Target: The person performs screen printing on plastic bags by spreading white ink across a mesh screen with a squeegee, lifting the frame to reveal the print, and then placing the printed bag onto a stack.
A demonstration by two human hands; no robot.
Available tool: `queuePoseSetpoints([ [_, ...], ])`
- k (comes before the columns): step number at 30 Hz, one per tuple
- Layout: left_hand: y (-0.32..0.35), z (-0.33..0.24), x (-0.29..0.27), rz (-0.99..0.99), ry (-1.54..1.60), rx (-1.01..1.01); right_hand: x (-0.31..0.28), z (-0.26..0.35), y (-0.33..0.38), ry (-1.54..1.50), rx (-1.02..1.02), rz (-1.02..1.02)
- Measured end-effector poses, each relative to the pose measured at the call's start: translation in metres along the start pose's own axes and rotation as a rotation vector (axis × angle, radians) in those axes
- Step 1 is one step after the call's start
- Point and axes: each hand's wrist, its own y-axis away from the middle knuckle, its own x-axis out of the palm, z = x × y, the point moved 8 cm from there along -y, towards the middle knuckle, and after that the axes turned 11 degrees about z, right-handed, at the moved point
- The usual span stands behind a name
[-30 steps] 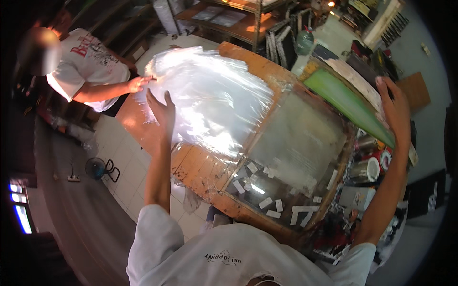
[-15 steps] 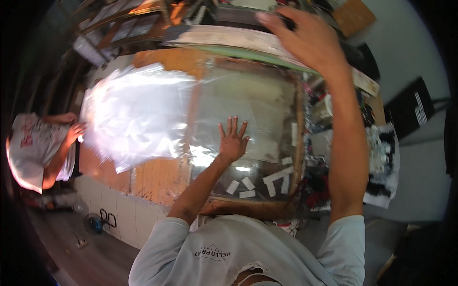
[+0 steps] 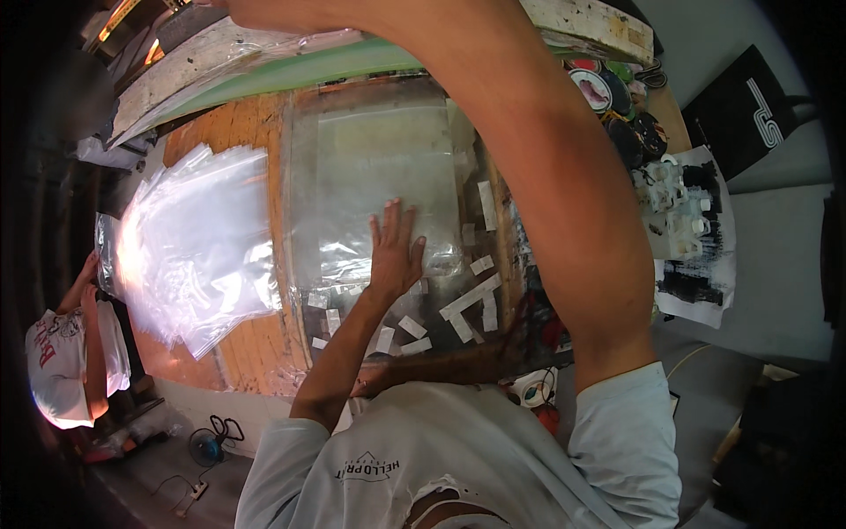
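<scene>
At the left edge of the wooden worktop (image 3: 256,346), a co-worker (image 3: 75,353) in a white shirt has a hand at a clear plastic piece (image 3: 106,254), too small to make out fully. Beside it, a fanned heap of clear plastic bags (image 3: 207,238) fills the worktop's left half; glare hides how many overlap and whether anything is inside. Above the far edge, the right hand (image 3: 260,12) lies over a long, pale-edged frame with a green sheet (image 3: 291,73); the upper border cuts off its fingers, so I cannot tell whether they grip. Toward the worktop's right end, one clear, rectangular plastic bag (image 3: 388,159) lies flat on a grey, glassy panel (image 3: 303,220), and the left hand (image 3: 397,251) rests on it, fingers slightly spread and pinching nothing. White tape strips (image 3: 470,297) dot the panel's near edge. The right forearm hides much of the right edge. Beyond it stand an open, white-rimmed round tub (image 3: 591,89) holding something pinkish, dark-topped tubs (image 3: 650,132) whose contents I cannot make out, and whitish plastic bottles (image 3: 674,207), contents unclear, on a black-smeared white sheet (image 3: 721,251).
</scene>
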Motion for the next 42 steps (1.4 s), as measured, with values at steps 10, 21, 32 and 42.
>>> queuePoseSetpoints([
  [10,0.053,-0.005,0.014,-0.042,-0.214,-0.131,0.010,-0.001,-0.003,-0.039,0.047,0.099],
  [21,0.059,-0.006,0.016,0.001,-0.247,-0.132,0.013,0.007,0.008,-0.140,0.109,0.214],
  [32,0.072,-0.010,-0.027,-0.135,0.022,-0.122,0.029,0.018,0.003,0.094,0.072,-0.010],
  [42,0.189,-0.036,-0.081,-0.404,1.931,-0.454,0.251,0.048,0.192,0.219,0.197,0.096],
])
